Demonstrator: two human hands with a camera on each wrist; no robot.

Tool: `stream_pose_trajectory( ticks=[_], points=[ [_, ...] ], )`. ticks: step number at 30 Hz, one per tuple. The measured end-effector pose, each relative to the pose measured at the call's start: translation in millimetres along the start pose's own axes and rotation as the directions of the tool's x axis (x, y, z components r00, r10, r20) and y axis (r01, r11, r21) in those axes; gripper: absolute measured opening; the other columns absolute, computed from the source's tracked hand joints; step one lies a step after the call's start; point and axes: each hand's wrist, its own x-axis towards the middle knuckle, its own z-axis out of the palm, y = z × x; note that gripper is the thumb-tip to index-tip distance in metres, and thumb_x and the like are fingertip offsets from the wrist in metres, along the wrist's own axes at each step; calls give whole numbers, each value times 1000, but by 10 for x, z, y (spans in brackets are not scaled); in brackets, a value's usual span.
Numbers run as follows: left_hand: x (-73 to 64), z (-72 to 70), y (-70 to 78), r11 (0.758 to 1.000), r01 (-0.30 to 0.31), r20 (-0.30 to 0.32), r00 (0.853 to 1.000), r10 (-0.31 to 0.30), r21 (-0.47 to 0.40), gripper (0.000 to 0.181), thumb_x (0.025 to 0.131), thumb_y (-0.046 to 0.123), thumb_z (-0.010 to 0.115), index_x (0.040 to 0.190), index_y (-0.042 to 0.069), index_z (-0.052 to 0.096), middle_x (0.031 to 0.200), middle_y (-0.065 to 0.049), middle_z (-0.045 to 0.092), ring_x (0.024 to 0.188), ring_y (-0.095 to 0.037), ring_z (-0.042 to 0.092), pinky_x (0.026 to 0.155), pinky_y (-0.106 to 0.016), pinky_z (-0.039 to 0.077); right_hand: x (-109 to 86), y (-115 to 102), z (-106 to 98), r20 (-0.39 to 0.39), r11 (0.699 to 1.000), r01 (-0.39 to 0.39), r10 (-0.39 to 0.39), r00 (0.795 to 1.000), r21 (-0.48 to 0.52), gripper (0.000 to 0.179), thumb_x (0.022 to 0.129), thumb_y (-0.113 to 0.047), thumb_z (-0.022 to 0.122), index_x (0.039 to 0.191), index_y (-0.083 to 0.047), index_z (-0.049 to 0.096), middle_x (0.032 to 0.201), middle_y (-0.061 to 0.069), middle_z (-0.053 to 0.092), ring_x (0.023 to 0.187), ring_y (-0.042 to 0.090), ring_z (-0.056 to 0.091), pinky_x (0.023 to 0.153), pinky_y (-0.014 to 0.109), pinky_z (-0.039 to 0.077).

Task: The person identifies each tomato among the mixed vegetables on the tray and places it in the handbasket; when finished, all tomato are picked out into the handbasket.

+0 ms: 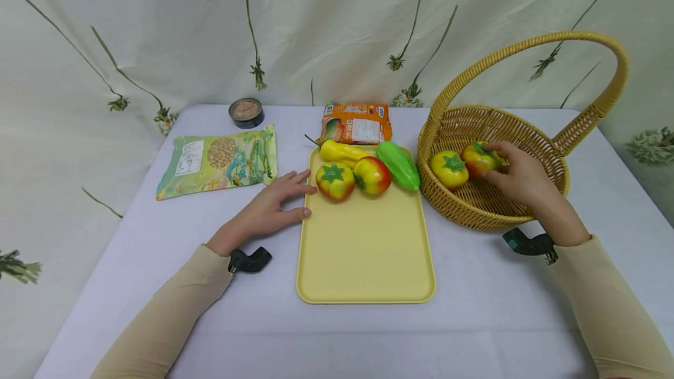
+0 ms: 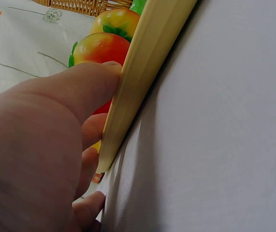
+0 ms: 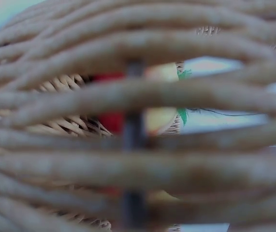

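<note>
My right hand (image 1: 518,175) reaches into the wicker basket (image 1: 481,215), thumb and fingertips holding a red-and-yellow persimmon (image 1: 479,159) with a green calyx. Beside it in the basket sits a yellower persimmon (image 1: 449,169). My left hand (image 1: 271,206) rests against the left edge of the pale yellow tray (image 1: 365,256), fingers fairly straight; in the left wrist view its thumb (image 2: 96,82) touches the rim. At the tray's far end lie two more persimmons (image 1: 335,181), a yellow pepper (image 1: 342,151) and a green pepper (image 1: 398,166). Basket weave blocks most of the right wrist view.
Behind the tray lies an orange packet (image 1: 358,123). A green-and-yellow bag (image 1: 218,159) lies flat at the left, with a small round tin (image 1: 246,113) behind it. The basket's tall handle (image 1: 532,45) arches above my right hand. A floral cloth hangs behind the table.
</note>
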Motion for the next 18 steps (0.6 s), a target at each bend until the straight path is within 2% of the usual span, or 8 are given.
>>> stream_pose_trajectory(
  ticks=[8, 18],
  points=[
    [5, 5, -15, 1000, -1, 0, 1000, 1, -6, 48, 96, 28, 72, 140, 13, 62, 167, -14, 32, 156, -46, 19, 125, -66, 13, -5, -8, 5, -5, 1000, 12, -12, 1000, 6, 55, 101, -12, 59, 151, -2, 38, 150, 38, 40, 129, 59, 50, 98, 66, 51],
    [-7, 5, -14, 1000, -11, -7, 1000, 11, -4, 48, 95, 28, 72, 139, 13, 62, 167, -14, 32, 156, -46, 20, 125, -66, 13, -25, -26, 10, 11, 999, 34, -34, 999, -20, 53, 102, -15, 57, 150, -2, 39, 147, 39, 43, 125, 58, 52, 99, 66, 49]
  ],
)
